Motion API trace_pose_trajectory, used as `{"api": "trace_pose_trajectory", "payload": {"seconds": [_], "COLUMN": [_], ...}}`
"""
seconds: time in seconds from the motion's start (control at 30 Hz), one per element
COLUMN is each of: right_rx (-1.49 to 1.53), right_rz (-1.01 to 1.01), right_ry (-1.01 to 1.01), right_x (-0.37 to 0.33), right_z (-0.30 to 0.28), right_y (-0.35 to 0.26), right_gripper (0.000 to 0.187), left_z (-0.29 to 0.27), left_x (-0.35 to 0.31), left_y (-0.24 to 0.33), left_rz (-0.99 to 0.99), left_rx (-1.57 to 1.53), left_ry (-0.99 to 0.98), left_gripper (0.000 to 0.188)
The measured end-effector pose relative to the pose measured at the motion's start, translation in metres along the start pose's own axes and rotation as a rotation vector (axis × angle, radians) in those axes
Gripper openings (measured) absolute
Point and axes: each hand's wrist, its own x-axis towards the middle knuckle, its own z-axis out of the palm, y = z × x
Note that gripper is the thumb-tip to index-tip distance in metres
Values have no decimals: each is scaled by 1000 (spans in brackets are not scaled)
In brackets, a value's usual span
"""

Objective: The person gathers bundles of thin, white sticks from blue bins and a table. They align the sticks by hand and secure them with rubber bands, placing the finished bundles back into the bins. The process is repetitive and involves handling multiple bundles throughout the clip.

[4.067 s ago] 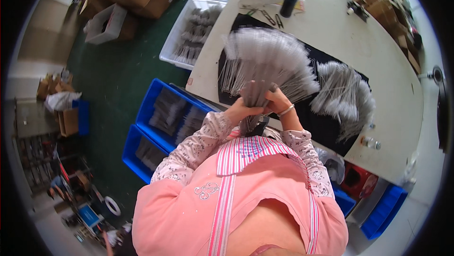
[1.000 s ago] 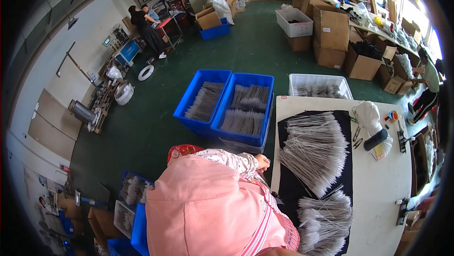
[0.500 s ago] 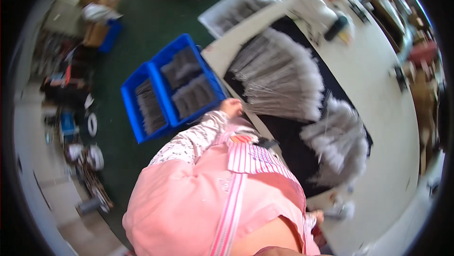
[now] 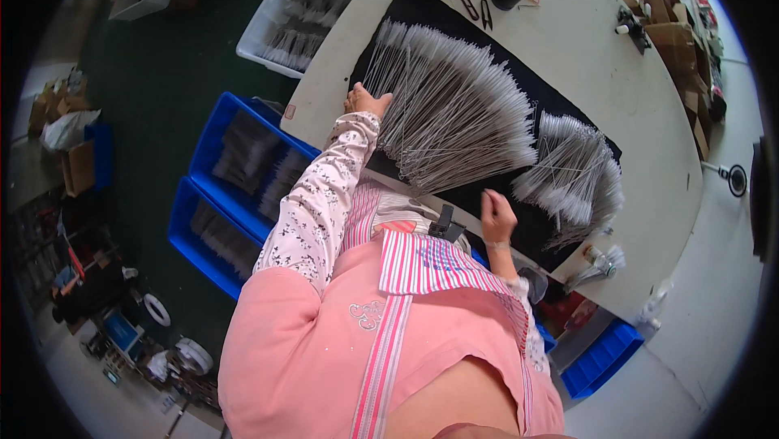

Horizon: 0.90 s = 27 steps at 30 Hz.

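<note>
Two wire-brush fans (image 4: 462,106) (image 4: 576,167), laid out, ungathered; left hand (image 4: 367,103) at larger, thumb apart; right hand (image 4: 497,217), fingers curled together.

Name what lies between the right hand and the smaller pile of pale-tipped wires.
In the head view, a strip of black cloth shows between the right hand and the smaller wire pile.

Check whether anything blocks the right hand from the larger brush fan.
Nothing visible does: only black cloth shows between the right hand and the larger brush fan; the smaller brush pile lies to the right.
</note>
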Motion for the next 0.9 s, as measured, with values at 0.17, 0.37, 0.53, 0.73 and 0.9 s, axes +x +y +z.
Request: {"api": "trace_pose_trajectory", "payload": {"seconds": [0.17, 0.37, 0.53, 0.73, 0.9], "right_rx": [-9, -526, -493, -342, -403], "right_rz": [-219, 219, 282, 380, 483], "right_ry": [-138, -589, -504, -211, -305], "right_x": [85, 115, 105, 103, 113], "right_z": [107, 186, 203, 199, 203], "right_y": [-63, -81, -78, -82, -72], "right_gripper": [13, 35, 27, 25, 25], "left_z": [-5, -5, 3, 9, 0], "left_x": [16, 14, 24, 32, 26], "left_y": [28, 32, 27, 33, 49], "left_rz": [-1, 126, 79, 38, 38], "left_rx": [238, 214, 62, 82, 176], "left_ry": [-158, -23, -108, -142, -10], "left_gripper": [69, 61, 63, 65, 72]}}
